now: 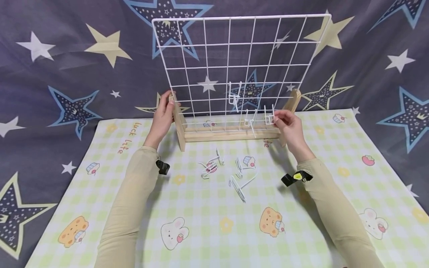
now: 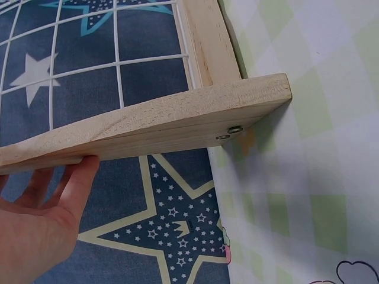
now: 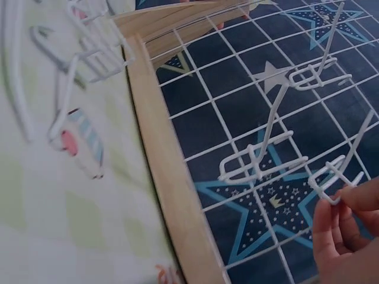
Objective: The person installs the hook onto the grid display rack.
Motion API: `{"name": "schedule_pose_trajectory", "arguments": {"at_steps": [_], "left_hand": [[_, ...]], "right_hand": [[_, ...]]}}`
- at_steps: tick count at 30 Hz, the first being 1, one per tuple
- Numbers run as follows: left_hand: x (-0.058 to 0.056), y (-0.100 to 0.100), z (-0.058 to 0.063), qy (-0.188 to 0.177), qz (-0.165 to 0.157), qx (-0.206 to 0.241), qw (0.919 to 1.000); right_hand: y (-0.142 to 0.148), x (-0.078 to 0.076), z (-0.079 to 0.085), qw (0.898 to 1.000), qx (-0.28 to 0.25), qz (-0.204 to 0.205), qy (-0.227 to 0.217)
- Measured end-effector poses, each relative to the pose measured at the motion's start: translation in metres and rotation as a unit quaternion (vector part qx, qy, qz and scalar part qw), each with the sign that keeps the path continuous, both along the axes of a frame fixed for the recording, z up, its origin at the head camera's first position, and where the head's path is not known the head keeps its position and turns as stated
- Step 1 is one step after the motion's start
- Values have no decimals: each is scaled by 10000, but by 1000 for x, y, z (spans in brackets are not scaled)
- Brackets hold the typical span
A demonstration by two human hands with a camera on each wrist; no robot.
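A white wire grid panel (image 1: 241, 17) stands upright in a wooden stand (image 1: 231, 136). At the stand's left side post (image 1: 180, 124), my left hand (image 1: 162, 118) grips the wood, its thumb in front; in the left wrist view its fingers pass behind the post. My right hand (image 1: 291, 129) pinches a white wire hook (image 3: 359, 141) between thumb and fingers, low on the grid's right side. Whether that hook is seated on the wires, I cannot tell. Two more hooks hang on the grid, one higher near the middle (image 1: 234, 99) and another lower down (image 1: 250, 122).
Several loose white hooks (image 1: 238, 190) lie on the checked tablecloth (image 1: 207, 208) in front of the stand. Behind the grid hangs a dark star-patterned cloth (image 1: 80, 33). Each wrist wears a black strap-on device (image 1: 163, 167).
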State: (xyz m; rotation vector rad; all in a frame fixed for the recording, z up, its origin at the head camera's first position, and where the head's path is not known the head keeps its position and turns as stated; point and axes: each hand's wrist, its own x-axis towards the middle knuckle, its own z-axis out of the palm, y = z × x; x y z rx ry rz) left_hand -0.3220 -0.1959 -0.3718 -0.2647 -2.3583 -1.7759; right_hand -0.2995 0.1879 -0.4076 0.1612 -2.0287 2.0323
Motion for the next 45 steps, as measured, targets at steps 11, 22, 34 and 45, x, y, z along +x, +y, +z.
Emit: {"name": "schedule_pose_trajectory", "arguments": {"at_steps": [11,22,34,45], "left_hand": [[-11,-4,-15,106,98,87,9999],[-10,-4,-13,34,45,114,9999],[12,6,12,-41,8,52,10000],[15,7,14,5,53,-75,10000]], "right_hand": [[-12,-9,16,9955,-793,-298,423],[-14,-18,17,9924,-1122,-283,414],[-13,-12,-9,9976,-566,-399,90],[-9,-2,-33,9992,-215,-162,-289]]}}
